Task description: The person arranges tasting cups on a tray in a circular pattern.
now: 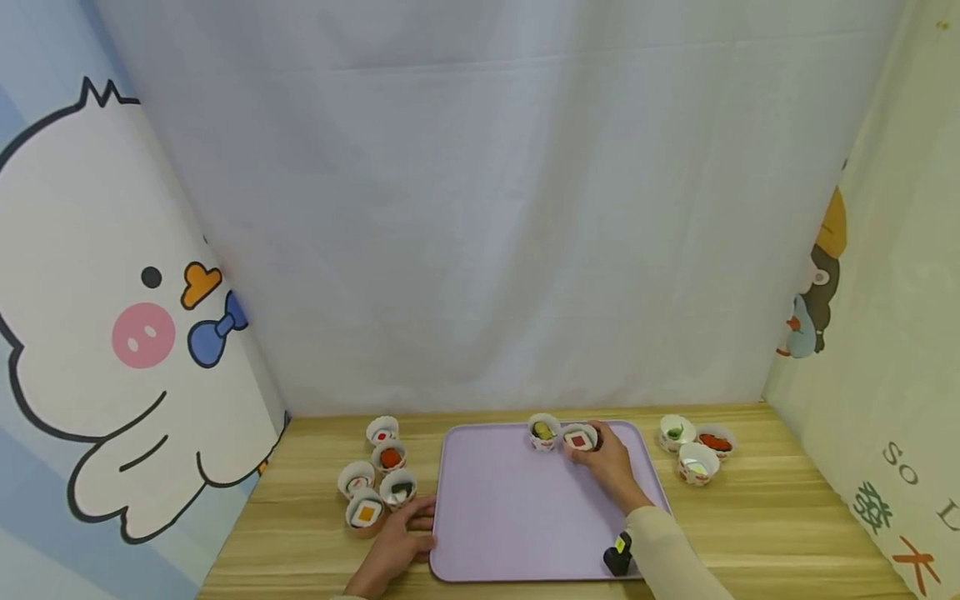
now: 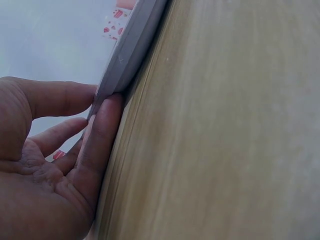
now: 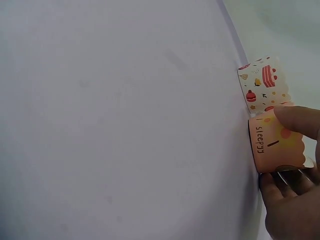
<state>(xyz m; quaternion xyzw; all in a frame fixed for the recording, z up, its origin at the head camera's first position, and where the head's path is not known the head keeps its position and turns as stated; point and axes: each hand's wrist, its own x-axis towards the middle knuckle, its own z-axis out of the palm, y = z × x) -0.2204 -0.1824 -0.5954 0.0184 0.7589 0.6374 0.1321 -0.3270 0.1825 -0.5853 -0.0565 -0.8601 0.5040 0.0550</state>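
Near the back edge of the lilac tray, my right hand grips a peach-coloured paper baking cup printed "I sleepy". A white square with a dark red middle shows inside that cup. Thumb on one side and fingers on the other, the right hand holds it beside a white patterned paper cup. Yellow-green content is visible in this second cup from the head view. At the tray's left edge, my left hand touches the outside of the rim with fairly straight fingers and thumb.
Several paper cups with small contents, one with an orange square, cluster left of the tray on the wooden table. Three more cups, including one with red content, stand to the right. A black device is at my right sleeve.
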